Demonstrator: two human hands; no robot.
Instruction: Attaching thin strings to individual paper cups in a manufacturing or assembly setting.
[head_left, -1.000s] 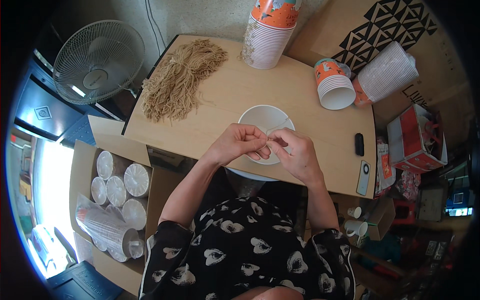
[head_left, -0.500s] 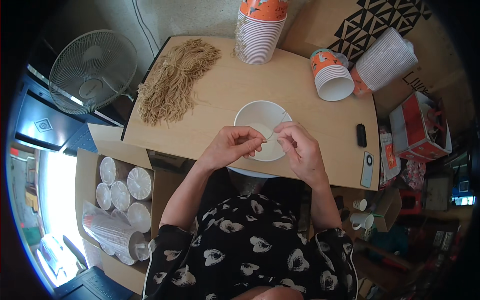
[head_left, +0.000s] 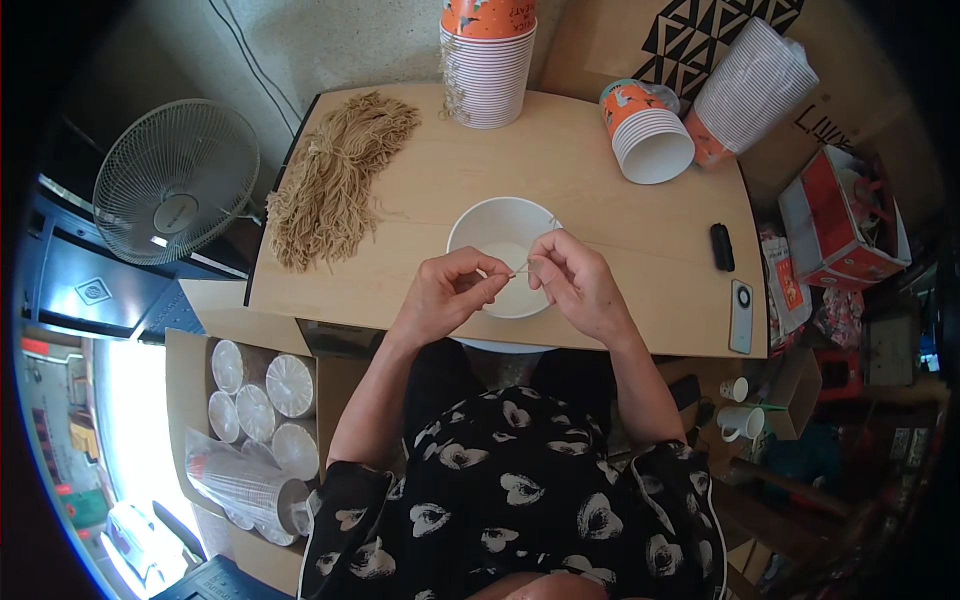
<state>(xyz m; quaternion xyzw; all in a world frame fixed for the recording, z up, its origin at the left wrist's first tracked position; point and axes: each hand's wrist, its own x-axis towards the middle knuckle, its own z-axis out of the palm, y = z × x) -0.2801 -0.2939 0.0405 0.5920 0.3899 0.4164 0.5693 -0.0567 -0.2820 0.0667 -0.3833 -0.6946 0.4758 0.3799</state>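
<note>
My left hand and my right hand are closed in pinches close together over a white paper bucket. A thin tan string runs between my fingertips, and both hands grip it. More string shows at the bucket's far right rim. The bucket stands with its mouth toward me, near the table's front edge. On the left of the table lies a thick bundle of tan strings. Whether the string is knotted cannot be made out.
A tall stack of orange-and-white paper buckets, strings along its left side, stands at the back. More buckets lie at the back right. A black object and a phone-like device lie right. A fan and a carton stand left.
My hands have drawn closer together, and the string between them looks shorter and straighter. The view has shifted slightly.
</note>
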